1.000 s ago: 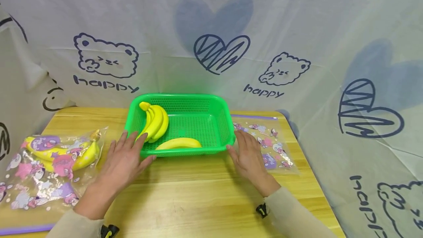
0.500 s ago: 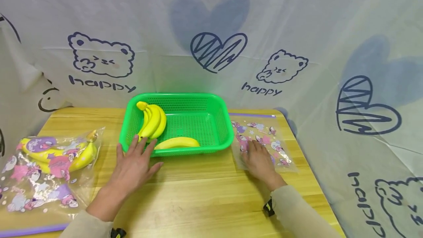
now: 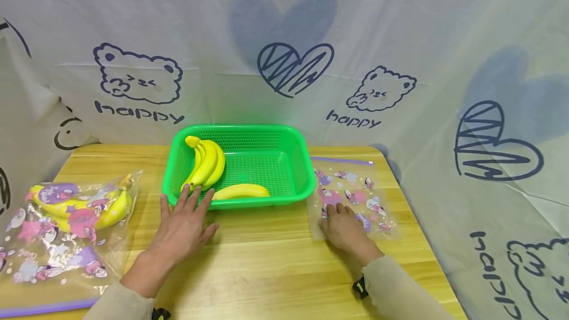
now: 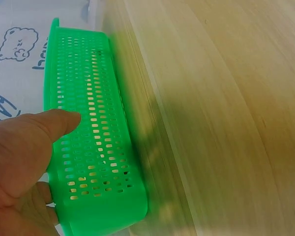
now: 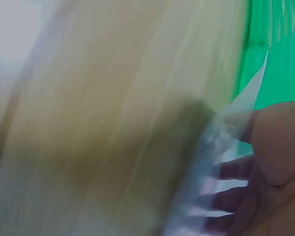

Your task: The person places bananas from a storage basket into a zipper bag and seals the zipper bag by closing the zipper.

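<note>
A green perforated plastic basket [image 3: 266, 204] stands at the back of the table, holding a bunch of bananas [image 3: 208, 164] at its left and a single banana [image 3: 242, 191] along the front wall. My left hand [image 3: 179, 232] rests its spread, fairly straight fingers over the basket's front-left rim; in the left wrist view its thumb [image 4: 64, 120] lies across the outer wall. To the basket's right is a flat, clear zip bag [image 3: 338, 194] with pink and purple cartoon prints. My right hand [image 3: 346, 235] pinches that bag's near-left part; the right wrist view shows its film raised between thumb and fingers, blurred.
Another printed zip bag [image 3: 58, 253] with bananas [image 3: 116, 209] inside lies at the table's left, its purple zip towards the front. A white printed cloth [image 3: 213, 28] hangs behind and beside the wooden table [image 3: 262, 270].
My right hand has left the basket's right edge and come to the flat bag, which has slid slightly towards me. The left hand has shifted a little right along the rim.
</note>
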The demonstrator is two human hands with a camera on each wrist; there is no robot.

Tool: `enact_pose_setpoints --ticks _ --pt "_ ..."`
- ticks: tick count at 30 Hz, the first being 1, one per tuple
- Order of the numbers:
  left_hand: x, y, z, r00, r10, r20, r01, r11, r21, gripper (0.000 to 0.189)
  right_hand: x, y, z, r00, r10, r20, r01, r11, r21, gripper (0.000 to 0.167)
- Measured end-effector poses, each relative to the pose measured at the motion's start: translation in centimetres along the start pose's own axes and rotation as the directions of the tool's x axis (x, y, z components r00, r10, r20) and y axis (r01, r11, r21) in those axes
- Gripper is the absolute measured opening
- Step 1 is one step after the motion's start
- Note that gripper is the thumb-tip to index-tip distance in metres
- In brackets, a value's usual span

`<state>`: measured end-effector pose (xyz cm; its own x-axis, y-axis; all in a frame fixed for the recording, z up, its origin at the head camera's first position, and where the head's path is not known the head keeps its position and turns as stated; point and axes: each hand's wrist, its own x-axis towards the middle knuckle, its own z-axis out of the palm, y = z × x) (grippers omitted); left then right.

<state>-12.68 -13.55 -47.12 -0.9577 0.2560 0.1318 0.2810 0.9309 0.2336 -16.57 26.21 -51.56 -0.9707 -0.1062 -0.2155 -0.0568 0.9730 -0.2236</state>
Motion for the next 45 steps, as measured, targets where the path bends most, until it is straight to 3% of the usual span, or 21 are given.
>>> enact_pose_setpoints --ticks 8,12,15,18,21,23,25,27,29,34,40,45 --pt "0.0 0.1 -0.1 1.000 -0.002 0.003 0.002 1.000 -0.006 0.082 -2.6 -2.5 -0.6 0.986 -0.167 -0.018 0.165 0.983 -0.078 0.033" --pt "0.0 0.1 0.0 1.000 -0.002 0.002 0.002 1.000 -0.004 0.082 -3.9 -4.0 -1.2 0.986 -0.162 0.048 0.163 0.987 -0.012 0.035" --pt "0.0 0.1 -0.1 1.000 -0.004 0.004 0.004 1.000 -0.004 0.083 -5.0 -5.0 -1.5 0.973 -0.195 0.123 0.193 0.981 0.032 0.039" --pt "-0.1 0.0 -0.2 1.000 -0.008 0.005 0.008 1.000 -0.004 0.083 -5.8 -5.8 -1.7 0.935 -0.281 0.215 0.267 0.959 0.095 0.043" --pt "-0.2 0.0 -0.3 1.000 -0.008 0.005 0.008 1.000 -0.011 0.083 -6.2 -6.1 -1.8 0.874 -0.389 0.291 0.359 0.921 0.153 0.044" --pt "-0.2 0.0 -0.3 1.000 -0.006 0.005 0.006 1.000 -0.015 0.083 -6.2 -6.2 -2.0 0.842 -0.445 0.305 0.414 0.895 0.165 0.047" --pt "-0.2 0.0 -0.3 1.000 -0.002 0.006 0.002 1.000 -0.019 0.083 -6.1 -5.9 -2.2 0.832 -0.482 0.274 0.455 0.876 0.159 0.050" --pt "-0.1 0.0 -0.3 1.000 0.002 0.009 -0.002 1.000 -0.021 0.083 -5.6 -5.3 -2.4 0.843 -0.496 0.210 0.482 0.869 0.116 0.051" --pt "-0.1 0.0 -0.3 1.000 0.002 0.013 -0.001 1.000 -0.024 0.083 -4.8 -4.3 -2.5 0.874 -0.468 0.129 0.470 0.883 0.018 0.060" --pt "-0.1 0.0 -0.3 1.000 -0.005 0.023 0.005 0.999 -0.035 0.083 -2.7 -0.8 -2.3 0.926 -0.378 0.005 0.370 0.905 -0.211 0.079" --pt "0.0 -0.1 -0.3 1.000 0.000 0.021 0.001 0.999 -0.036 0.083 -1.9 2.4 -1.9 0.949 -0.303 0.082 0.312 0.942 -0.124 0.093" --pt "0.2 0.1 -0.2 0.999 -0.014 0.038 0.016 0.998 -0.054 0.084 -2.5 2.7 -1.3 0.964 -0.212 0.163 0.230 0.968 -0.100 0.099"
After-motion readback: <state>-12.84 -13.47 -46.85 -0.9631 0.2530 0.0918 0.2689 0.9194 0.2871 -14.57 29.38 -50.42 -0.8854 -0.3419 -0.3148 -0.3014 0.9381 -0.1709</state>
